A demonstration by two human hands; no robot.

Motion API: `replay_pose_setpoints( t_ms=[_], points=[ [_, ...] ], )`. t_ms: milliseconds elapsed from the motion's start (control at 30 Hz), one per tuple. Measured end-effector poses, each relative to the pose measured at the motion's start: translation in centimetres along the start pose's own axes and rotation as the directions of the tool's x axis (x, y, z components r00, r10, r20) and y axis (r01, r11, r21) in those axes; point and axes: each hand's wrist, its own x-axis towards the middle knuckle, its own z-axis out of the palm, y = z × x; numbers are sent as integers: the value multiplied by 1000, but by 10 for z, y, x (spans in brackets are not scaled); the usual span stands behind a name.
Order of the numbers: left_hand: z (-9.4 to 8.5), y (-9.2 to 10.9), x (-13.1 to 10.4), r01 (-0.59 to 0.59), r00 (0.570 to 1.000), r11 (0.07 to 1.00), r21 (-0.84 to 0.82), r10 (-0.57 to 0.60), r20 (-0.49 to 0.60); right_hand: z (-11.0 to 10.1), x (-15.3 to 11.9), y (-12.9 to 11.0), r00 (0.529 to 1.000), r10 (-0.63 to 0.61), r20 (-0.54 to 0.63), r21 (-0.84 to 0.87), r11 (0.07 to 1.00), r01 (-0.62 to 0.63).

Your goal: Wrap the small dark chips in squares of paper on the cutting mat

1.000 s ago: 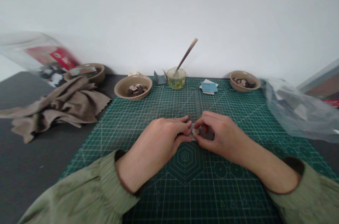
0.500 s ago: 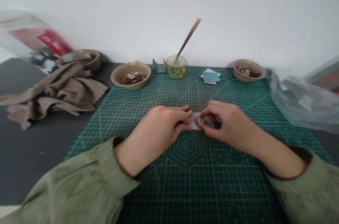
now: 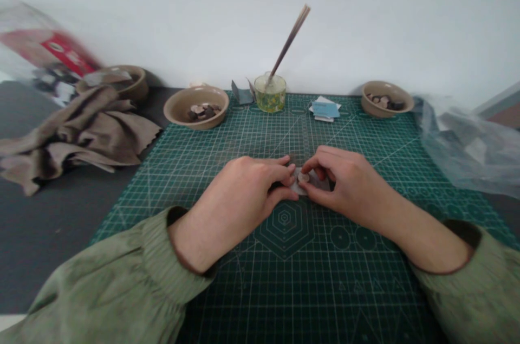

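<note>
A small, pale, roundish piece [image 3: 303,176], its material unclear, sits pinched between the thumb and fingers of my right hand [image 3: 343,179]. It rests against a light grey rectangular strip [image 3: 323,183] lying on the green cutting mat [image 3: 280,290]. My left hand [image 3: 260,184] holds down the strip's left end, thumb on the near side and fingers on the far side. My left fingertips almost meet the piece. Both hands partly cover the strip.
Tan bowls with brown and pale pieces stand at back left [image 3: 170,112] and back right [image 3: 371,108]. Between them are a yellow-green glass cup [image 3: 270,97] with sticks, folded grey sheets [image 3: 242,95] and blue-white papers [image 3: 325,109]. A brown cloth [image 3: 93,132] and plastic bag [image 3: 467,149] flank the mat.
My right hand has slid the small piece leftward along the strip, closer to my left fingertips. The left hand keeps its hold. The camera view has shifted slightly.
</note>
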Motion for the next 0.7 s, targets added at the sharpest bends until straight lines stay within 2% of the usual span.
replay_pose_setpoints(
  t_ms=[233, 367, 567, 700],
  points=[
    [6, -3, -2, 22, 1000, 999, -25, -22, 1, 5, -1, 3, 1000, 30, 4, 14, 999, -30],
    [4, -1, -2, 30, 999, 1000, 0, -30, 9, 4, -2, 1, 1000, 6, 25, 56, 998, -7],
    [3, -1, -2, 22, 1000, 999, 38, -22, -14, 0, -1, 2, 1000, 20, 6, -18, 1000, -20],
    [3, 0, -3, 34, 999, 997, 65, -34, 2, 0, 0, 1, 1000, 2, 28, 16, 1000, -2]
  ],
)
